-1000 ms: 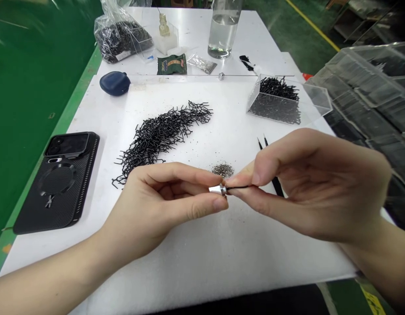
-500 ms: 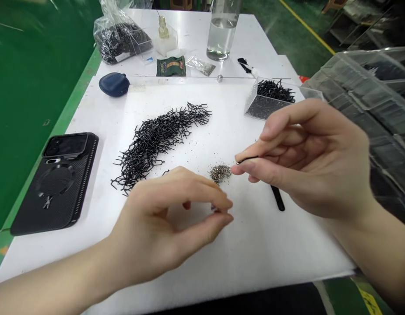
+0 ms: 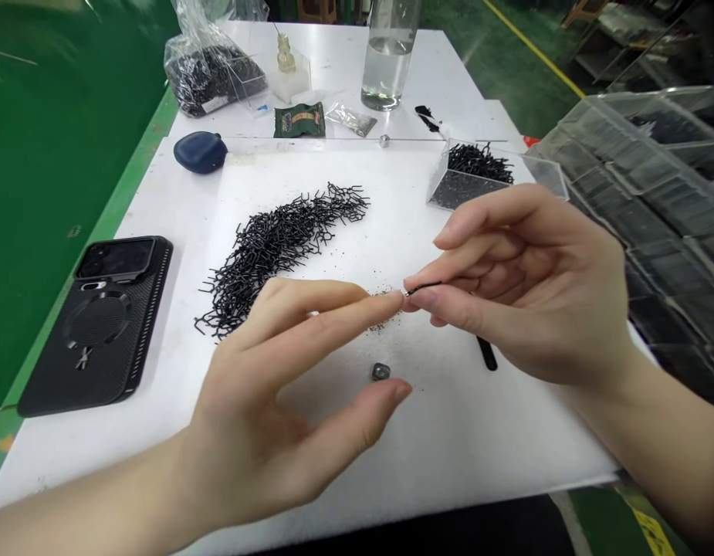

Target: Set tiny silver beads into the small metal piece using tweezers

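Note:
My right hand (image 3: 524, 286) pinches a thin black wire (image 3: 423, 289) between thumb and fingertips. My left hand (image 3: 275, 394) is open, holding nothing, with its index fingertip close to the wire's end. Between the left thumb and fingers, a small metal sleeve (image 3: 380, 371) lies on the white foam sheet (image 3: 449, 432). Grey granules (image 3: 380, 326) lie partly hidden under the left fingers. A heap of bent black wires (image 3: 275, 239) lies just beyond my left hand. Black tweezers (image 3: 487, 354) lie mostly hidden under my right hand.
A phone in a black case (image 3: 105, 324) lies at the left, and a blue pouch (image 3: 200, 152) lies at the far left. Beyond stand a clear box of black wires (image 3: 466, 181), a water bottle (image 3: 387, 62) and a bag of black pieces (image 3: 209, 77). Clear trays (image 3: 640, 177) rise at the right.
The metal sleeve has left my left hand and now lies on the foam. My left fingers have spread apart. My right hand has moved left, bringing the wire closer to the left index finger.

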Demonstrator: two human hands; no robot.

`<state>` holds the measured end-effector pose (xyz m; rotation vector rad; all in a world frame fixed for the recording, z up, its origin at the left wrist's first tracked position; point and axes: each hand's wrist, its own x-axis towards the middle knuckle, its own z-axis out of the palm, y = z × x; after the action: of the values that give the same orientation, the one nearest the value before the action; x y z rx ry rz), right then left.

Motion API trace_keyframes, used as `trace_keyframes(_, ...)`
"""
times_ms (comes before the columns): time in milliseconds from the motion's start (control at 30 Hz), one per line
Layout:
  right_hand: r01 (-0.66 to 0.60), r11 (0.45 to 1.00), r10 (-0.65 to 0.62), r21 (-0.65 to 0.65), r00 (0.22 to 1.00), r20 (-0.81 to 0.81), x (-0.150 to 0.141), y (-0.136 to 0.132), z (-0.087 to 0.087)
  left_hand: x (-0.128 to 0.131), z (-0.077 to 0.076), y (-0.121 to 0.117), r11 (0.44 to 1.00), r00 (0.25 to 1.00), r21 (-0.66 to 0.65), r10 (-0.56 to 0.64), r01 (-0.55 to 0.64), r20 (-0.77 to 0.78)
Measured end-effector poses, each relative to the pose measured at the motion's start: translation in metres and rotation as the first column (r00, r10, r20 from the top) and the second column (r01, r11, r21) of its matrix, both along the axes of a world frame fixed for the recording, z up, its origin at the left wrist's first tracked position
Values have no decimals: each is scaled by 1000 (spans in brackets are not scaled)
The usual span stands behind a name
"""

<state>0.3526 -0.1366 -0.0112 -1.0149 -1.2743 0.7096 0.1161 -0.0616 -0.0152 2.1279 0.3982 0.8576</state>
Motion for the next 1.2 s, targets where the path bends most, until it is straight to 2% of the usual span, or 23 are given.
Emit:
trace_keyframes(300, 29, 999, -29, 17, 1000, -1, -2, 0, 0, 0, -2, 1, 992, 997, -104, -78, 78, -1)
trace_keyframes(467, -23, 999, 23, 35, 1000, -13, 1, 0, -2, -2, -2, 0, 988, 997, -132, -74, 76, 18)
trace_keyframes(700, 59, 998, -59, 4, 998, 4, -4, 1, 0, -2, -1, 2, 988, 992, -92, -129, 128, -8)
trace_keyframes(867, 43, 998, -43, 42, 999, 11, -3, -1, 0, -4, -1, 5, 984, 986, -72, -163, 160, -34)
trace_keyframes(1067, 37, 999, -38, 12, 996, 75, -1, -4, 2, -13, -12, 6, 994, 989, -49, -105, 100, -102)
trace_keyframes(1200, -13, 999, 9, 53, 998, 58, 0, -1, 3, -17, -19, 9, 994, 982, -9, -105, 105, -154)
